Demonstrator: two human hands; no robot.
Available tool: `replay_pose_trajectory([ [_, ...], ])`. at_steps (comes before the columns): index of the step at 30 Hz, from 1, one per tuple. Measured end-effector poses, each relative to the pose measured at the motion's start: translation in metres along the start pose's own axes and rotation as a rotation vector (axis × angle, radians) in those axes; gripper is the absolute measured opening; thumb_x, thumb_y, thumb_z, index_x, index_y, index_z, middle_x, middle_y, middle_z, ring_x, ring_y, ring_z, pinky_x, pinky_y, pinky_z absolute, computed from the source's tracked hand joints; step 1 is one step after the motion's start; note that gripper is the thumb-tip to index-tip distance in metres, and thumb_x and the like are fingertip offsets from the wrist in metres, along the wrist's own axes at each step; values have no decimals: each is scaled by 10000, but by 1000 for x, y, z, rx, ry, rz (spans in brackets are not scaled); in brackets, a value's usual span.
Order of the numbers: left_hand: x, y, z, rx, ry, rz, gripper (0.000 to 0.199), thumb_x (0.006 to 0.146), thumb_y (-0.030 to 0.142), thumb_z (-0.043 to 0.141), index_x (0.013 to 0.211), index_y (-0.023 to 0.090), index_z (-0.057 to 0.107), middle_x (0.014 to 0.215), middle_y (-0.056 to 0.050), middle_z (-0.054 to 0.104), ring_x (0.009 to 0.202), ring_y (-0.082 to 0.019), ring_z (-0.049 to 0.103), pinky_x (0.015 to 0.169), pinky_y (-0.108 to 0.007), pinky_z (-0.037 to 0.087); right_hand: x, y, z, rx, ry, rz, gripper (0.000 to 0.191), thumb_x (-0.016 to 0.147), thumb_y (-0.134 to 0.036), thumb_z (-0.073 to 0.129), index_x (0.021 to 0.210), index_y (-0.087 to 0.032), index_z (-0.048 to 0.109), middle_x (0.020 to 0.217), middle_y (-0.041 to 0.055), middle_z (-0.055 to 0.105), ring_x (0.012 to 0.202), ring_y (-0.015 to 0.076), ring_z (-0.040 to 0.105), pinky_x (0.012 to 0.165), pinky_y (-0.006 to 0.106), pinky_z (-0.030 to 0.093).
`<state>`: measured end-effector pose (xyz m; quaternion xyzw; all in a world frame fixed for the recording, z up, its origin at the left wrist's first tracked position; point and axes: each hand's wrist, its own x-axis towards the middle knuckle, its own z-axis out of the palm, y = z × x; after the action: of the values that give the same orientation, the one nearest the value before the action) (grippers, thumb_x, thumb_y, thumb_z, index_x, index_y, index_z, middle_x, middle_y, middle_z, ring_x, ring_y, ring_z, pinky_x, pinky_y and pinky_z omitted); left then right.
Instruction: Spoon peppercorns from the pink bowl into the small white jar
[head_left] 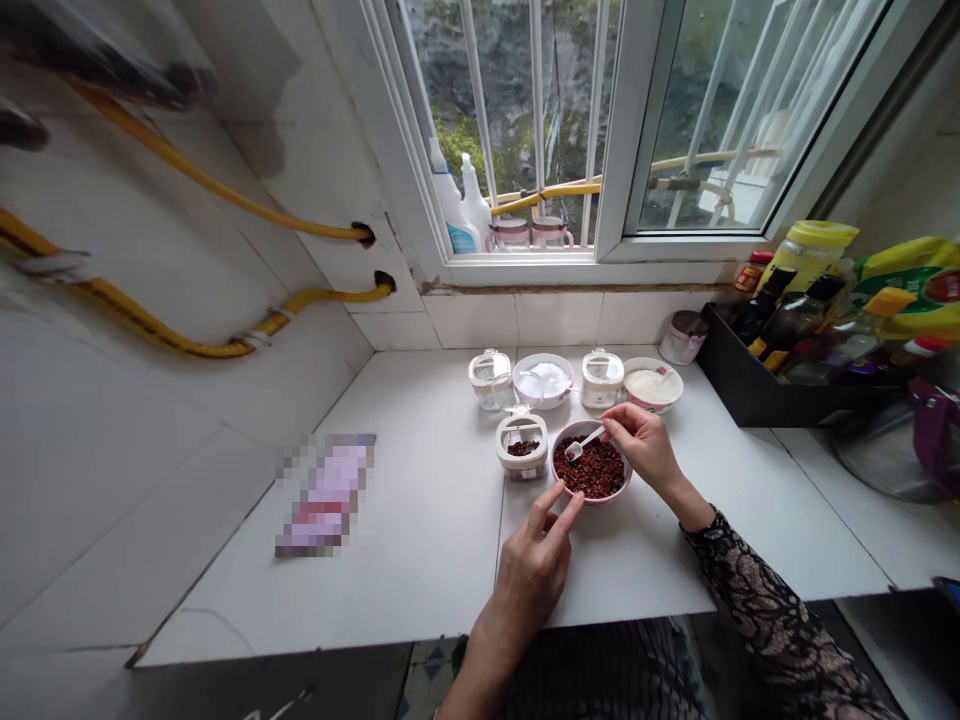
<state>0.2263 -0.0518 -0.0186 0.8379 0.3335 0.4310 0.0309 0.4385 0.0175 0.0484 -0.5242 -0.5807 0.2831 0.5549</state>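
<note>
My right hand (pixel 643 446) is closed in a pinch on the handle of a small white plastic spoon (pixel 574 451). The spoon's bowl end lies on dark red-brown dried grains, which look like peppercorns (pixel 598 470), in a round bowl (pixel 558 478). My left hand (pixel 534 552) has two fingers stretched out and apart, their tips at the bowl's near left rim; its other fingers are partly hidden. Just left of the bowl stands a clear seasoning jar (pixel 523 463) with a white-rimmed lid, some of the same dark grains inside.
Behind are two more seasoning jars (pixel 491 378) (pixel 602 377), a bowl of white granules (pixel 543 402) and a bowl of off-white powder (pixel 653 405). A black box of bottles (pixel 739 385) stands right. A blurred purple packet (pixel 330 493) lies left. A tiled wall (pixel 472 320) and window border the counter.
</note>
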Motion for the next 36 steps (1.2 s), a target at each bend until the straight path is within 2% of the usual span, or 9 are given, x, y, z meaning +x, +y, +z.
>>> replay_pose_trajectory([
  [9,-1,0,1,-3,7,1,555,928,-16,420,1429,198,524,1342,-164,587,885,-132,697,810,-253,618,1,1,0,-9,30,-19,204,803,-395,709,761,-197,683,606,27,691,568,194,670,578,305,546],
  [20,-1,0,2,-1,4,0,573,915,-25,424,1433,200,523,1351,-156,588,903,-133,700,820,-245,617,5,-2,-2,87,37,98,289,739,-467,767,728,-195,672,574,26,697,553,188,670,594,307,548],
  [23,-1,-1,3,-5,8,5,569,916,-25,424,1431,197,521,1348,-161,585,887,-130,698,815,-249,618,6,-8,0,147,47,125,318,716,-485,785,735,-193,661,556,15,686,469,153,599,492,272,490],
  [26,-1,-2,3,-7,14,10,577,917,-20,419,1442,201,511,1353,-163,581,878,-128,698,805,-250,619,5,-15,10,209,60,152,339,727,-498,773,786,-187,654,576,15,698,346,96,437,355,239,353],
  [27,-1,-2,3,-7,15,12,582,917,-20,416,1447,202,505,1356,-164,580,883,-129,699,808,-250,619,4,-17,15,221,70,142,340,745,-504,759,807,-186,653,596,18,708,331,87,407,337,237,329],
  [29,-1,-2,3,-11,3,13,594,916,-19,412,1462,200,490,1363,-168,576,898,-133,703,822,-256,620,0,-21,26,209,94,76,316,802,-501,713,846,-193,655,653,29,732,353,99,454,353,242,373],
  [32,-1,-3,3,-10,-5,15,609,919,-17,404,1479,211,473,1362,-167,580,892,-133,705,824,-265,623,-10,-24,39,47,84,-108,200,892,-410,633,903,-218,690,768,52,771,588,176,680,589,295,567],
  [34,-2,-3,3,-2,-2,15,609,920,-15,403,1481,211,472,1356,-166,585,876,-133,705,811,-264,626,-15,-23,41,-101,17,-240,166,914,-353,598,901,-236,715,816,65,784,736,212,737,736,333,595],
  [36,-2,-3,3,6,-3,16,611,920,-12,401,1486,207,469,1358,-166,587,861,-130,706,793,-254,627,-17,-23,39,-210,-40,-335,181,923,-331,575,880,-245,727,829,73,791,762,225,744,759,345,593],
])
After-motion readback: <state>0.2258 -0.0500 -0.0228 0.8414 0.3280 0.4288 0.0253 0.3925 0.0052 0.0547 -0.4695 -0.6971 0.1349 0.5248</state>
